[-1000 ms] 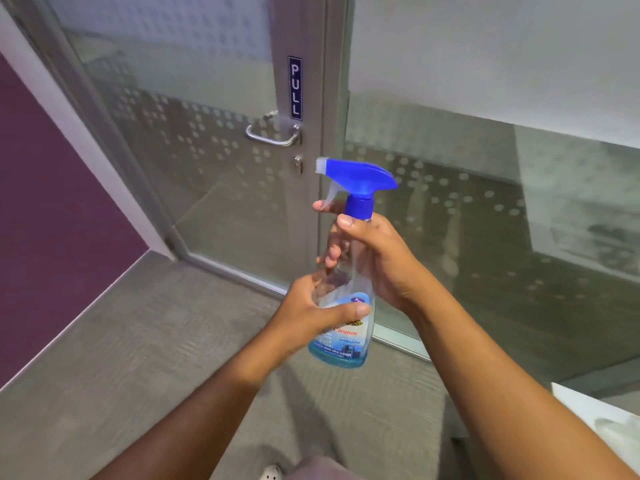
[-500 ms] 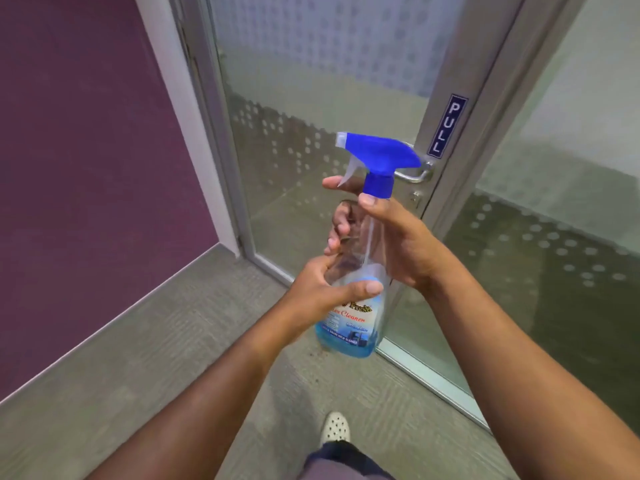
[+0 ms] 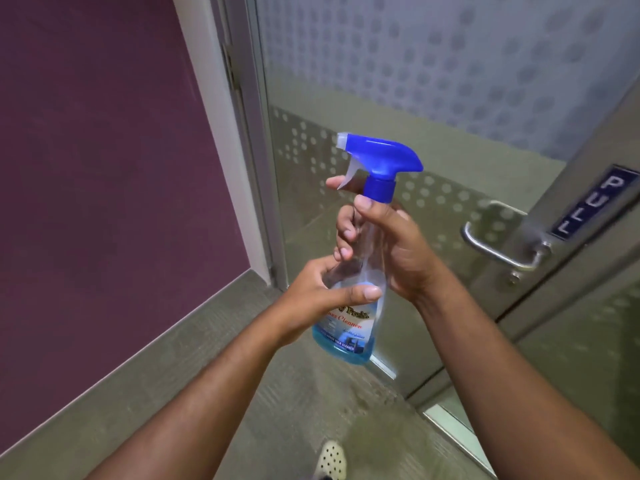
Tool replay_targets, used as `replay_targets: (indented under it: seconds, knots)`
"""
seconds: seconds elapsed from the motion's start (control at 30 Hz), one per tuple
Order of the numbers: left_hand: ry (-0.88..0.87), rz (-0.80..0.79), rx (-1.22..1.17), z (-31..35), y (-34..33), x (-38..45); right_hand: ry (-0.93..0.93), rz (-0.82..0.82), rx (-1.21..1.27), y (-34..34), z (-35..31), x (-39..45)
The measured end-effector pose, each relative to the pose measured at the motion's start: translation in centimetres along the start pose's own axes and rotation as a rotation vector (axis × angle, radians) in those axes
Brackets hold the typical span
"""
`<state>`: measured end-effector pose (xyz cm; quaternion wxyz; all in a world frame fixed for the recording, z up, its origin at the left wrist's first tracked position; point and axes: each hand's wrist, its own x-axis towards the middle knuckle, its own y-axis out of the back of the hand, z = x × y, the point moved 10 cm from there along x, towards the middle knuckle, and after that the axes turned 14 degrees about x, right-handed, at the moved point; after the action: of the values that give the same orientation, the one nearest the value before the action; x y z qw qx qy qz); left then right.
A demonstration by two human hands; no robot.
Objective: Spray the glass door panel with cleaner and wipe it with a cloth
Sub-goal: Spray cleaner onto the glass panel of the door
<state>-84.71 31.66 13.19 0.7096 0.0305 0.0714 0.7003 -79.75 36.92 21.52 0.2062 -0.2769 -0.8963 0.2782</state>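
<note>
A clear spray bottle [image 3: 360, 317] with a blue trigger head and a little blue liquid at its bottom is upright in front of me. My right hand [image 3: 398, 251] grips its neck, the forefinger lying under the white trigger. My left hand [image 3: 322, 296] wraps the bottle's lower body from the left. The nozzle points left, toward the glass door panel [image 3: 398, 91], which has a frosted dotted film on its upper part and stands just behind the bottle. No cloth is in view.
The door's metal handle [image 3: 495, 247] and a blue PULL sign [image 3: 595, 206] sit to the right. A purple wall [image 3: 104, 168] and the door frame [image 3: 239, 98] are on the left. Grey carpet [image 3: 294, 410] and my shoe [image 3: 330, 460] lie below.
My view has swung left and closer to the door, so the handle and PULL sign now sit at the right. Both hands keep the same hold on the bottle.
</note>
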Motion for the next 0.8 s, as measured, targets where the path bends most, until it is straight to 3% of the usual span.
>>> replay_targets:
  seconds: [0.2,0.37,0.8]
  knots:
    - [-0.019,-0.05,0.01,1.6,4.4,6.0,0.006,0.03,-0.009,1.1,-1.2,6.8]
    - [-0.107,-0.188,0.081,4.8,5.6,11.5,0.07,0.046,-0.013,2.0,-4.7,10.6]
    - [-0.522,-0.626,0.239,15.4,10.6,22.0,0.576,0.399,-0.371,-1.7,-14.5,17.8]
